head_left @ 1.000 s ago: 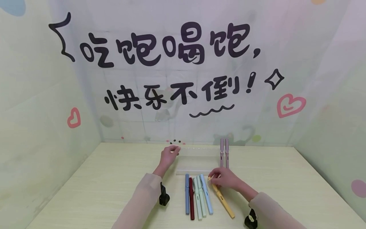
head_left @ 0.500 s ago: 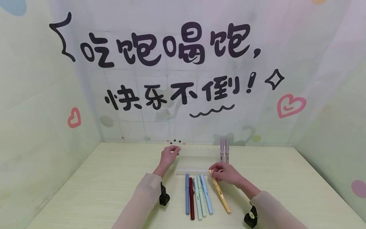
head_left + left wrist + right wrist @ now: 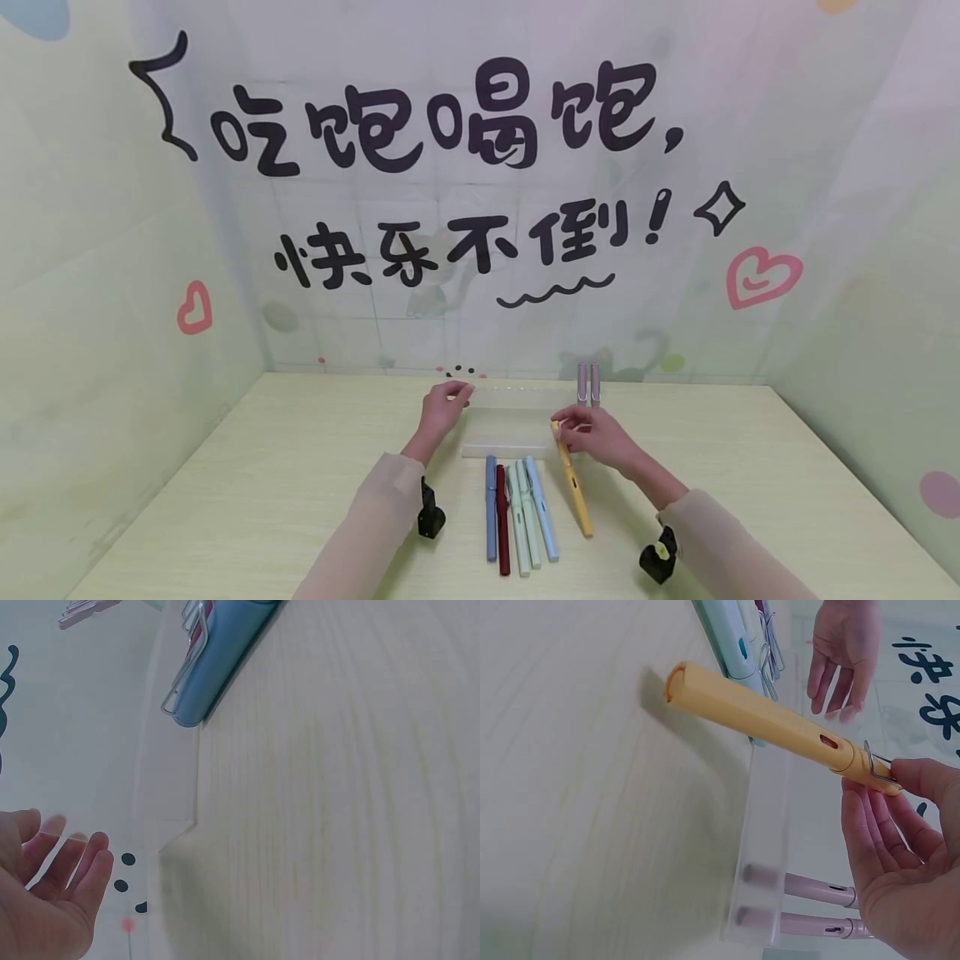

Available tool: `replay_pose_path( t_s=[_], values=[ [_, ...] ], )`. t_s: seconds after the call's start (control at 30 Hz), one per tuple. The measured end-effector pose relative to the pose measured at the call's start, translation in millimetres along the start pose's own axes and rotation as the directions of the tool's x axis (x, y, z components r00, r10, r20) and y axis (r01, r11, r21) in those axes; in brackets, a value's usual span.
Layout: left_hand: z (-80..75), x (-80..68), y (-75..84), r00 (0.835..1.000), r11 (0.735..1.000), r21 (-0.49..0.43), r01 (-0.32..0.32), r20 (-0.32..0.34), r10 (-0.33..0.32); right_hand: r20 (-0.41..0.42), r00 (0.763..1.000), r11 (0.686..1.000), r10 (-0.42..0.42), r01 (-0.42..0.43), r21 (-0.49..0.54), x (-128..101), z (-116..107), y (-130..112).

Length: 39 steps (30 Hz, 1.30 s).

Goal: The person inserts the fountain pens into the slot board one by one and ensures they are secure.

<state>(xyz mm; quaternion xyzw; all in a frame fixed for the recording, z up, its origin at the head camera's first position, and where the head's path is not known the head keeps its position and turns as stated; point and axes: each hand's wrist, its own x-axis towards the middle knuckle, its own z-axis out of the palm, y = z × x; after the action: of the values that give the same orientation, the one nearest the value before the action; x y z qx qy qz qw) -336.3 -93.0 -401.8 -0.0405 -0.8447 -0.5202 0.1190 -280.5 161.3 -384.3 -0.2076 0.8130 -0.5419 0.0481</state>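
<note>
My left hand [image 3: 444, 412] pinches the left side edge of a clear plastic pen stand [image 3: 510, 451]. In the left wrist view the thumb and fingers lie on either side of its thin sheet. My right hand [image 3: 597, 437] holds a yellow fountain pen [image 3: 757, 720] by its clip end, between thumb and fingers. The pen slants, its lower end over the table in front of the stand's right part. Two mauve pens [image 3: 817, 889] stand upright side by side at the stand's right end, their lower parts behind my right hand in the head view.
In front of the stand several pens lie side by side: a blue pen [image 3: 491, 508], a dark red pen [image 3: 503, 521], two pale green ones and a light blue pen [image 3: 543, 512]. A printed cloth wall [image 3: 480, 333] rises behind the wooden table [image 3: 300, 483].
My right hand has moved the yellow pen forward and up towards the stand, and the pen has turned steeper. My left hand and the lying pens have stayed put.
</note>
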Motion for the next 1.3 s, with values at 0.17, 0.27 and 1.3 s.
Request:
replay_pose_path(
  t_s=[0.17, 0.27, 1.3],
  values=[
    [0.1, 0.3, -0.2, 1.0, 1.0, -0.002, 0.003, 0.005, -0.003, -0.013, 1.0, 1.0, -0.012, 0.012, -0.006, 2.6, -4.8, -3.0],
    [0.2, 0.5, -0.6, 1.0, 1.0, 0.0, 0.004, 0.007, -0.004, -0.02, 1.0, 1.0, -0.017, 0.017, -0.013, 4.7, -8.6, -3.8],
    [0.9, 1.5, -0.2, 1.0, 1.0, 0.019, 0.005, 0.001, -0.005, -0.177, 0.983, 0.999, -0.051, 0.048, -0.021, 25.6, -33.1, -27.7]
  ],
)
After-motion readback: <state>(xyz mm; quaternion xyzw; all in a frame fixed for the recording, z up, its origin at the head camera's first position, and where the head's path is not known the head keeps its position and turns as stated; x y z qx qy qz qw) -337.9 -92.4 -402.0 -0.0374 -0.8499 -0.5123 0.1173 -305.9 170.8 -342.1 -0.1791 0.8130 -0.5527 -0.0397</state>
